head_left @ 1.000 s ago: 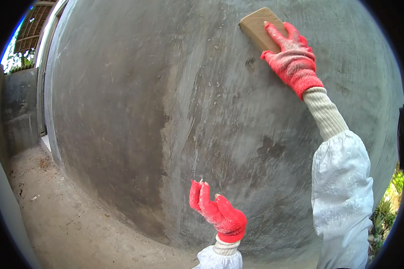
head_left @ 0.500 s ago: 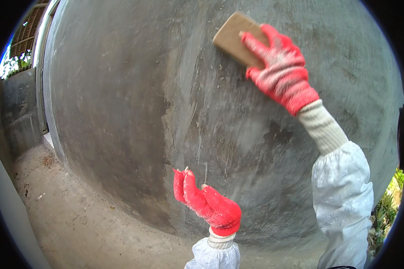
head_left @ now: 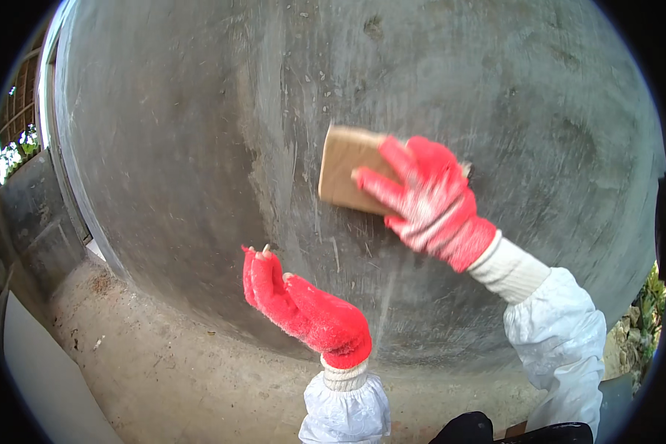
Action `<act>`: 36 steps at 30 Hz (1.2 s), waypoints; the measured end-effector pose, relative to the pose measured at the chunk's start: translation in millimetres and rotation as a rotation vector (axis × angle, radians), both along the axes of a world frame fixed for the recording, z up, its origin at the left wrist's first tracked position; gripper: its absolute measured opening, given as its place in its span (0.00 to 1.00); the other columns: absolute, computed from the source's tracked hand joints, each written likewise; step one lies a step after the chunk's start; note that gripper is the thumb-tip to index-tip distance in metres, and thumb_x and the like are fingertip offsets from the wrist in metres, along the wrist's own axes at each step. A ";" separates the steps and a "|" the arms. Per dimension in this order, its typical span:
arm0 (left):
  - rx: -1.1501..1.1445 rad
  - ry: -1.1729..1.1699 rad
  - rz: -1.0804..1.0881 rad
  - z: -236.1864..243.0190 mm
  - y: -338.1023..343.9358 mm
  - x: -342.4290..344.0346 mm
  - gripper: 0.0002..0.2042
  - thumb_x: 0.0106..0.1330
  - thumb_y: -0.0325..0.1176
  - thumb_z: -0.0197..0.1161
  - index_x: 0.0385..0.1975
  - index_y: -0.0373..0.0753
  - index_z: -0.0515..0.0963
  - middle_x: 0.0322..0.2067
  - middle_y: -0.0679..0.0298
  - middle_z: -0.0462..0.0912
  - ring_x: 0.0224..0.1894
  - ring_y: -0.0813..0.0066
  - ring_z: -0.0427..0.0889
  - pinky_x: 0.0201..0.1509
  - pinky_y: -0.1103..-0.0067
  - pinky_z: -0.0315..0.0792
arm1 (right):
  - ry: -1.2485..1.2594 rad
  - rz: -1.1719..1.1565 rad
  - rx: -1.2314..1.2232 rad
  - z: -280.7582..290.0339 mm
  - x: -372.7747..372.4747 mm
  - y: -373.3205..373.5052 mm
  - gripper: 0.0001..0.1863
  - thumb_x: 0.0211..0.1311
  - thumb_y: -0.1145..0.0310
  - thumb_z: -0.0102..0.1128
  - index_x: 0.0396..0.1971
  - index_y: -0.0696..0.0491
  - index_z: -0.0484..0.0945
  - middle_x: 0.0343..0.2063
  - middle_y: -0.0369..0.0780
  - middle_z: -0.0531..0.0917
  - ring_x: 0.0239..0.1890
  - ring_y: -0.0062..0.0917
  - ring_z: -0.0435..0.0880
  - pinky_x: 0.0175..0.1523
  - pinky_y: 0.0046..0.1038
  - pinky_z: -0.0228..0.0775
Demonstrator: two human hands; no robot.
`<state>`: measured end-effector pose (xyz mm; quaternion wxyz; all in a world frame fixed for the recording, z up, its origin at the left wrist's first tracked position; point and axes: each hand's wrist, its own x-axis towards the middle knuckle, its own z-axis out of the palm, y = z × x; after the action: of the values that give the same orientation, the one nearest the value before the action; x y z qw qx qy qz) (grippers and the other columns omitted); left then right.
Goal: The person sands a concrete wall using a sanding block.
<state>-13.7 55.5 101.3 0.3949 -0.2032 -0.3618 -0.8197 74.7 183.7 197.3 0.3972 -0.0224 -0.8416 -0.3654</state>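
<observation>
Your right hand (head_left: 431, 198) is bringing the tan block (head_left: 344, 166) down and leftward across the grey wall (head_left: 163, 155), so the stroke is apparently reaching a lower patch; its fingers (head_left: 381, 189) are gripping the block, while your left hand (head_left: 307, 311) is curving loosely open, holding nothing

The wall (head_left: 177, 148) is matt grey cement plaster, smooth in places and rough along a vertical band; the block (head_left: 348, 169) shows a matt, wood-like face. The gloves (head_left: 438, 207) are fuzzy red cloth, the cuffs (head_left: 508, 271) ribbed knit, the sleeves (head_left: 556, 329) crinkled, faintly glossy white fabric.
</observation>
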 end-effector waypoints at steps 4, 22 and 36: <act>-0.156 -0.014 -0.230 -2.6 9.9 7.5 0.18 0.73 0.25 0.45 0.61 0.34 0.69 0.58 0.60 0.71 0.57 0.69 0.72 0.64 0.72 0.65 | 0.408 -0.048 -0.013 51.2 11.0 8.6 0.41 0.46 0.56 0.70 0.66 0.34 0.68 0.66 0.43 0.62 0.60 0.43 0.66 0.62 0.47 0.61; -0.504 0.164 -0.405 -40.5 3.1 41.1 0.19 0.69 0.19 0.50 0.59 0.35 0.71 0.57 0.57 0.70 0.55 0.67 0.74 0.61 0.73 0.68 | -0.036 -0.014 0.265 72.7 -32.8 7.7 0.37 0.50 0.53 0.66 0.64 0.35 0.70 0.67 0.43 0.62 0.60 0.44 0.67 0.64 0.48 0.61; -0.469 -0.070 -0.630 -59.7 -3.9 50.9 0.23 0.68 0.21 0.56 0.63 0.35 0.67 0.57 0.55 0.69 0.57 0.63 0.73 0.61 0.70 0.69 | -0.007 -0.017 -0.003 37.8 -0.3 6.2 0.44 0.45 0.52 0.70 0.67 0.34 0.65 0.67 0.43 0.62 0.64 0.46 0.64 0.67 0.51 0.56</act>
<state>37.2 51.6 41.6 0.0542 -0.3609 -0.4723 -0.8024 74.4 189.9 235.1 0.3908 -0.0289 -0.8434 -0.3675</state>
